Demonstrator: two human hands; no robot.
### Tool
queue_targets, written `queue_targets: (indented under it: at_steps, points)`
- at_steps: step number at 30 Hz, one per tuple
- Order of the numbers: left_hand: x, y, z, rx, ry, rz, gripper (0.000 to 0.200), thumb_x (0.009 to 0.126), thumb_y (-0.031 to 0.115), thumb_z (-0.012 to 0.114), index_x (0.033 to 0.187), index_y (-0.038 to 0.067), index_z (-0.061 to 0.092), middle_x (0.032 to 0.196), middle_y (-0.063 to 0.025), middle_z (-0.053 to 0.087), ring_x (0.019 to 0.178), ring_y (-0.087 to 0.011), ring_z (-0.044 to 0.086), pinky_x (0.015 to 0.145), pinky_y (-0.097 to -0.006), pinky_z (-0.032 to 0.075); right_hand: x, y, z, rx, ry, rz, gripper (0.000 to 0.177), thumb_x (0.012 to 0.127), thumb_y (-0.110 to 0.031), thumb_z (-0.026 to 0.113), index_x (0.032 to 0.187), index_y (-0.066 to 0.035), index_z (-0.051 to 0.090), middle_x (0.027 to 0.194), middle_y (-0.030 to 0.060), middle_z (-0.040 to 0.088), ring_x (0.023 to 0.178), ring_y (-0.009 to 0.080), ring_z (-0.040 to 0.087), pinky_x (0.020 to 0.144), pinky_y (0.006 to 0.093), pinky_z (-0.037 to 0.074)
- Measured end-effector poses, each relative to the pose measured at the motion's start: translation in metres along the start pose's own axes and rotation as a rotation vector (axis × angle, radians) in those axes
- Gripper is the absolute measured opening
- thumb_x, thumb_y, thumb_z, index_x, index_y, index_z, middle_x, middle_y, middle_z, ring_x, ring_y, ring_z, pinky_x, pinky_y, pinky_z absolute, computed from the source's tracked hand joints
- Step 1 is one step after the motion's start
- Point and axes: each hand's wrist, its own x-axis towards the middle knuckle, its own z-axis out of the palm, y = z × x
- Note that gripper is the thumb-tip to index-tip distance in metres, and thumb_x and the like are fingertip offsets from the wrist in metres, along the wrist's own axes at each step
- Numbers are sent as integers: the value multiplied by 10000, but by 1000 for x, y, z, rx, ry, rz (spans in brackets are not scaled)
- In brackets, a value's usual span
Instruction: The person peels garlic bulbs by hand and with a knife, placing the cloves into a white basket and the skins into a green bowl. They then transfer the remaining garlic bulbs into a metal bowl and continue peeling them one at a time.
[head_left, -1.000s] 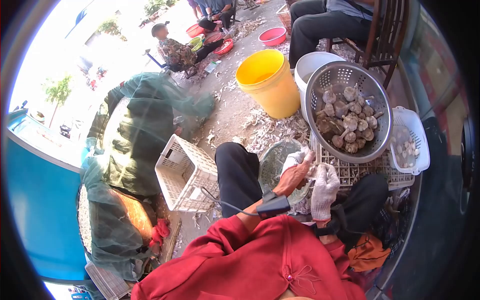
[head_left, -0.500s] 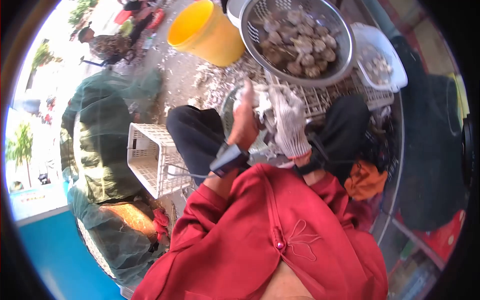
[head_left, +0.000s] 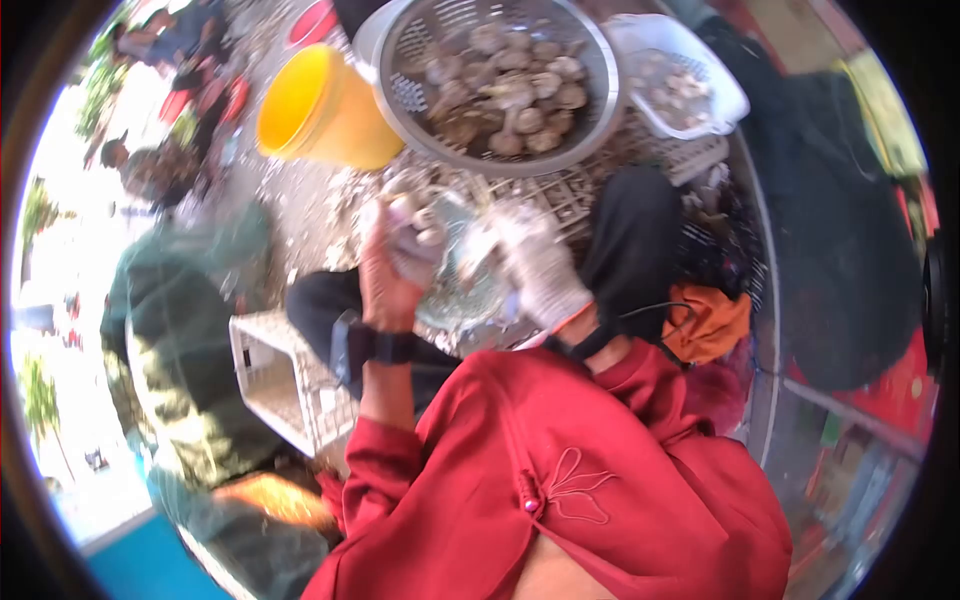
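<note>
My bare left hand (head_left: 392,275) is raised on the left, its fingers curled round several pale garlic cloves (head_left: 426,222). My right hand (head_left: 538,262) wears a whitish knitted glove and is smeared by motion. A pale blur lies at its fingertips, and I cannot make out what it is. Between and below the hands sits a greenish mesh basket (head_left: 460,300) between my knees. Ahead, a metal colander (head_left: 600,100) holds several brownish garlic bulbs (head_left: 515,95).
A yellow bucket (head_left: 350,120) stands left of the colander. To its right is a white basket (head_left: 725,95) with pale cloves. A white plastic crate (head_left: 290,385) lies by my left knee, near green netting (head_left: 190,330). An orange cloth (head_left: 710,325) lies right. People sit far left.
My hands were close together and have moved apart, the left one going leftward. The glove is more blurred now. My view has shifted, so the colander and bucket appear further left.
</note>
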Motion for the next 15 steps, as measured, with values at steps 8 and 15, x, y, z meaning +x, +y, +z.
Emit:
queue_targets:
  at_steps: [8, 15]
  points:
    - [56, -7, 60, 248, -248, -208, 401, 925, 103, 502, 1308, 16, 422, 898, -57, 558, 945, -226, 571, 787, -327, 520, -55, -55, 28, 1096, -497, 745, 201, 903, -219, 535, 897, -51, 645, 760, 121, 600, 725, 255, 638, 618, 359, 504]
    - [166, -84, 142, 63, -371, -697, 167, 914, 93, 526, 1055, 6, 546, 936, -138, 631, 854, -254, 645, 680, -320, 586, -94, -20, 121, 2350, -456, 198, 217, 881, -271, 539, 924, -60, 561, 795, 60, 611, 734, 195, 619, 595, 343, 500]
